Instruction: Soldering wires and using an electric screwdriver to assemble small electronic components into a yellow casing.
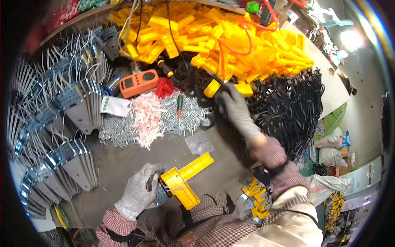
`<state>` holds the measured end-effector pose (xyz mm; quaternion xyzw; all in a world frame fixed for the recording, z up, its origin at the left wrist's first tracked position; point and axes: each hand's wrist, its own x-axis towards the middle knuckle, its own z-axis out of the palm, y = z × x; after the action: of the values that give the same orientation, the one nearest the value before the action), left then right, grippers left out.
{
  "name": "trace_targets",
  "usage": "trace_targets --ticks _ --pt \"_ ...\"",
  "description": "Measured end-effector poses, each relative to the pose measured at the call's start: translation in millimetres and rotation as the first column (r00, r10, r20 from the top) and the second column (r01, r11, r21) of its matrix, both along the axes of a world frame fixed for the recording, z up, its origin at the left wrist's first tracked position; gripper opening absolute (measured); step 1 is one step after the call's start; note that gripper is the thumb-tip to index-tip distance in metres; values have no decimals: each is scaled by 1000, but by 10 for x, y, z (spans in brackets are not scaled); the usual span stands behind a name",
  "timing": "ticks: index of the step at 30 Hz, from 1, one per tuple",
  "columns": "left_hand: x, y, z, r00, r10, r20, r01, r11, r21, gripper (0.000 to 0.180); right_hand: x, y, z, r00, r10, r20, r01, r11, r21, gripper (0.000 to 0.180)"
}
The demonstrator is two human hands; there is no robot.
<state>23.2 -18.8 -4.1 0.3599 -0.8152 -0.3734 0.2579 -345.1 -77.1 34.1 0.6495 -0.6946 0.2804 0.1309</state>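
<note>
Left hand (140, 193) in grey knit glove, lower centre of frame, grips a yellow plastic T-shaped housing (185, 181) by its near end; the long axis runs up-right, away from that hand. Right hand (236, 111), gloved, reaches up-centre and is closed around a small yellow plastic part (212, 88) at the edge of the yellow parts heap (230, 37), beside black cord bundles (288, 107). Grey table (123, 160) beneath.

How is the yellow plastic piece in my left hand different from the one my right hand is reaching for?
The left hand grips the yellow T-shaped piece near the body, lying alone and fully visible. The small yellow piece at the right hand looks smaller and sits at the edge of the yellow pile. Both are yellow plastic.
</note>
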Motion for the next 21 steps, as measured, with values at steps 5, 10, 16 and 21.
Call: trace_targets --ticks 5,10,16,21 --pt "22 85 -60 996 72 -51 -71 997 23 13 84 -201 65 951 25 -308 -66 990 -125 44" --pt "112 123 -120 988 155 -28 -154 988 35 15 -12 819 532 849 478 -226 -330 813 480 38" --pt "44 127 -180 992 127 14 -127 992 -1 15 -159 1731 214 813 531 -237 -224 662 715 44" --pt "-30 -69 184 999 34 -27 -35 999 -33 28 36 1312 279 900 391 193 -436 795 421 27"
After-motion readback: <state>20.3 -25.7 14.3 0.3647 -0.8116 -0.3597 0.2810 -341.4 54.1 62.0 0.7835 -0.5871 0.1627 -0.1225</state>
